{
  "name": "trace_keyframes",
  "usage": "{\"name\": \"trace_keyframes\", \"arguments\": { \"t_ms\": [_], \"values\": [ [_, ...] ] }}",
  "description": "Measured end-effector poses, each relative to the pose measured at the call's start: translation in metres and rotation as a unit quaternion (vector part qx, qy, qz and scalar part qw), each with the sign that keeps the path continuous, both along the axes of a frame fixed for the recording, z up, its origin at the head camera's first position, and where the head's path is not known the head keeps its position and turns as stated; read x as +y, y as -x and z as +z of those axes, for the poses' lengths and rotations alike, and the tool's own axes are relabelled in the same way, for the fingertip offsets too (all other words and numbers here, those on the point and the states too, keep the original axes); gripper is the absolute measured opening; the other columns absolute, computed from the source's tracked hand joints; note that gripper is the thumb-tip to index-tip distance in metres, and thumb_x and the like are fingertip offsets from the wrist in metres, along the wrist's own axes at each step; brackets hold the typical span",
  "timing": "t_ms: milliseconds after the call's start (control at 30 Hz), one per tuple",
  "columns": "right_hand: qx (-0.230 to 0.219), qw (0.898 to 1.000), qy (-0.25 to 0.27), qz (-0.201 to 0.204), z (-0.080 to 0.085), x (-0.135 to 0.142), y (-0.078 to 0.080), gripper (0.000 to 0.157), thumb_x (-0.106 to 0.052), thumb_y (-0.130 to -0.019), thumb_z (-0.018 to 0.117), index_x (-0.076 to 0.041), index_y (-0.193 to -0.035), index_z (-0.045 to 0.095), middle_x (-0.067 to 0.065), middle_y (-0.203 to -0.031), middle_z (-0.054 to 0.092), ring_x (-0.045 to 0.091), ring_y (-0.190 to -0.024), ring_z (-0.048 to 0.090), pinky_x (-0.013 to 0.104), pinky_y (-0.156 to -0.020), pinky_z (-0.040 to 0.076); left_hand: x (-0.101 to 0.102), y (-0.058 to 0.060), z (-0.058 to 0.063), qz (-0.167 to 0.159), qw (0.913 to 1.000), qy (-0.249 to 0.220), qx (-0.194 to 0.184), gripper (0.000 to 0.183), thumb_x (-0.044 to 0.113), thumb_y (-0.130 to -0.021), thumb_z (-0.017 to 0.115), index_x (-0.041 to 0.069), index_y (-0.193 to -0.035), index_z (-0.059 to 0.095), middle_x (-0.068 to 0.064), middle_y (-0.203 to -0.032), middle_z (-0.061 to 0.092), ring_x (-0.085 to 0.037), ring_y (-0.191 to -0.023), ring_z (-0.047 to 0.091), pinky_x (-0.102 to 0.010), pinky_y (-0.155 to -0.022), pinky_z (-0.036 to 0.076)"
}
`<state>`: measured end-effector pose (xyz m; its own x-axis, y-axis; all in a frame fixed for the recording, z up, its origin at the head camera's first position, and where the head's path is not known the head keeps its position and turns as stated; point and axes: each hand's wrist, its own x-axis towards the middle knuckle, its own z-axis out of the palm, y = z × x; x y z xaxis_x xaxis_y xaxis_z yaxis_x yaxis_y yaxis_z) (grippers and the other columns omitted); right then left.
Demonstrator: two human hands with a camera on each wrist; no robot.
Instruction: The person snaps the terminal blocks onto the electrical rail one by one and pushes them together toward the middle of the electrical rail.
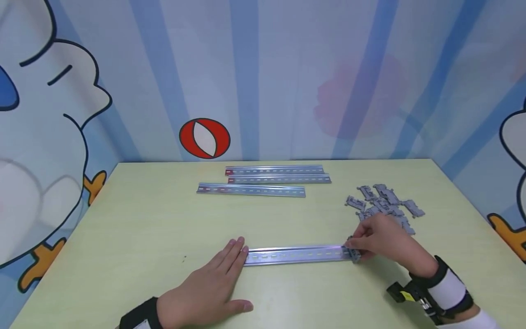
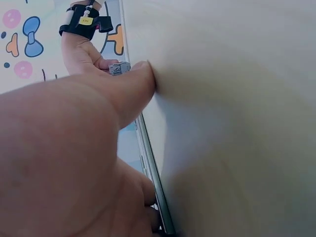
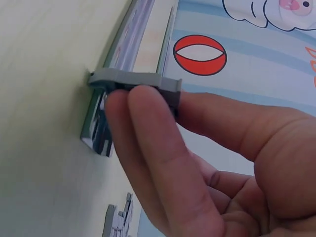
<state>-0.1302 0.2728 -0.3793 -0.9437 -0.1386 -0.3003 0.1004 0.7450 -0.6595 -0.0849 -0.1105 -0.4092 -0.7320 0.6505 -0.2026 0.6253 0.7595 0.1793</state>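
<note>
A slotted metal DIN rail (image 1: 296,255) lies across the table in front of me. My left hand (image 1: 209,283) lies with straight fingers over the rail's left end and hides that end. In the right wrist view, a grey plastic terminal block (image 3: 136,79) sits crosswise over the rail near its right end. My right hand (image 1: 382,237) pinches this block between thumb and fingers. Behind the right hand, several similar grey terminal blocks (image 1: 384,201) lie in a loose pile, partly covered by the hand.
Three more DIN rails (image 1: 250,189) lie near the table's back edge. The pale table (image 1: 144,219) meets a printed blue backdrop (image 1: 279,91) at the back. A camera strap (image 1: 435,292) is worn on the right wrist.
</note>
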Motion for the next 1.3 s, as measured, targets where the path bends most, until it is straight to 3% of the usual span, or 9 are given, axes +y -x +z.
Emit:
{"name": "trace_keyframes", "arguments": {
  "t_ms": [300,1300],
  "values": [
    [0.007,0.999,0.045,-0.003,-0.009,-0.013,0.000,0.022,-0.024,-0.082,0.078,-0.003,-0.083,0.073,0.006,-0.076,0.078,0.017,-0.059,0.075,0.028,-0.060,0.060,-0.002,-0.002,-0.003,-0.009,0.9994,-0.030,0.018,0.104,0.074,-0.087,0.045,0.001,-0.156,0.018,-0.017,-0.166,0.010,-0.033,-0.152,0.009,-0.054,-0.119,0.024],
    [0.008,0.991,0.132,0.016,-0.026,-0.072,0.003,0.023,-0.023,-0.081,0.080,-0.002,-0.082,0.069,0.008,-0.068,0.075,0.019,-0.056,0.074,0.034,-0.055,0.061,0.001,0.000,-0.005,-0.003,0.9999,-0.010,0.000,0.109,0.077,-0.083,0.047,0.003,-0.157,0.014,-0.016,-0.166,0.004,-0.031,-0.152,0.003,-0.051,-0.121,0.022]
  ]
}}
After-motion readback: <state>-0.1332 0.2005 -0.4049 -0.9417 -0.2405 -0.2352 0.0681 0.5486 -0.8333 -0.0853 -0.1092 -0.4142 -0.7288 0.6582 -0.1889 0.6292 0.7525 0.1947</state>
